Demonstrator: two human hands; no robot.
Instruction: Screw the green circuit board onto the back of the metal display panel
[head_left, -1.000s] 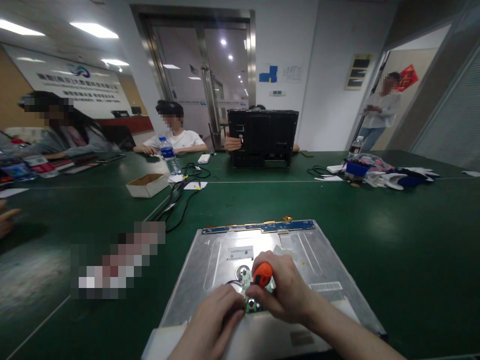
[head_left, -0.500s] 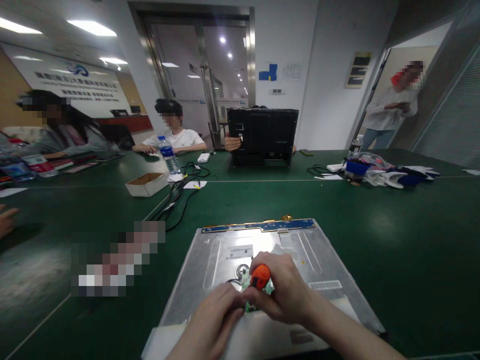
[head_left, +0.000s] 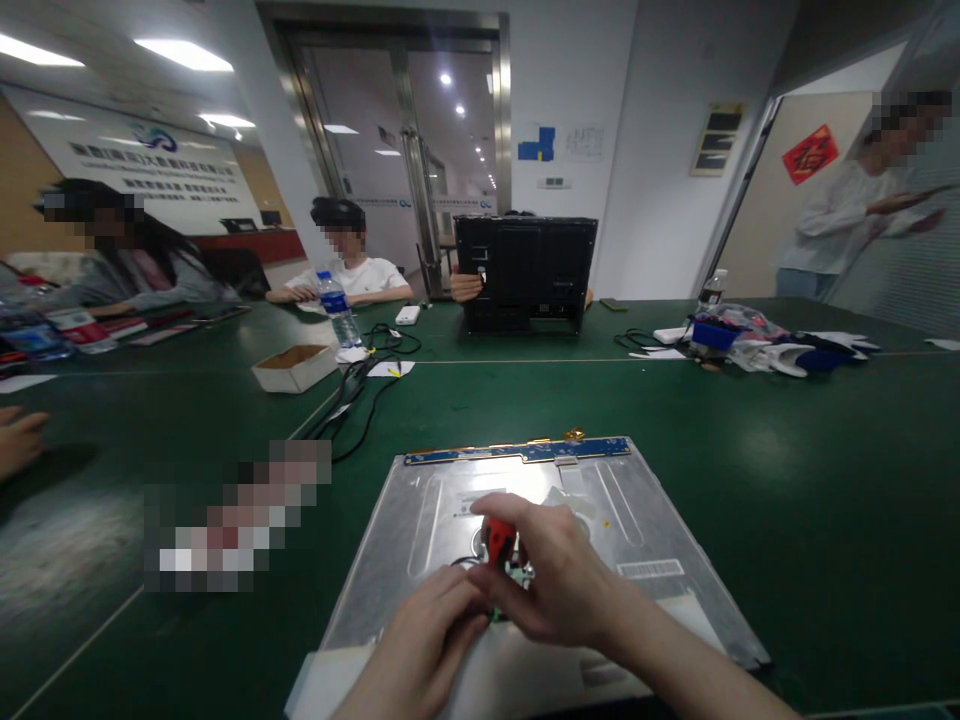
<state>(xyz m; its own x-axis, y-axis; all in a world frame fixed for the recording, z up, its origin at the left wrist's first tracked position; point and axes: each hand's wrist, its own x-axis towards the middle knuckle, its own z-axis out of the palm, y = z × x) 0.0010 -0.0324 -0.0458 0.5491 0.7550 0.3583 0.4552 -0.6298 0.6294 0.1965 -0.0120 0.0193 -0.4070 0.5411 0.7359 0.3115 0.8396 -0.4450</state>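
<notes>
A flat display panel [head_left: 390,560] lies with its silvery metal back up on the table before me. My right hand [head_left: 559,575] is wrapped round the orange-red handle of a screwdriver [head_left: 499,540], held upright over a small green circuit board [head_left: 496,612] near the panel's middle. The screwdriver's tip is hidden by my fingers. Beside it, the bent, closed fingers of my left hand [head_left: 431,630] press down at the board's left edge; what they pinch is hidden. Both hands cover most of the board. A blue circuit strip [head_left: 517,453] runs along the panel's far edge.
Left of the panel lie black cables [head_left: 360,410], an open white box [head_left: 294,370] and a water bottle [head_left: 337,310]. Across the table a person's hand steadies a black monitor casing [head_left: 525,275]. Bags and gloves [head_left: 780,345] are heaped at the right. Other people sit at the left.
My right hand has turned about the screwdriver, its index finger now reaching past the handle, which has shifted slightly left. My left hand stays put. The person by the doorway has moved right.
</notes>
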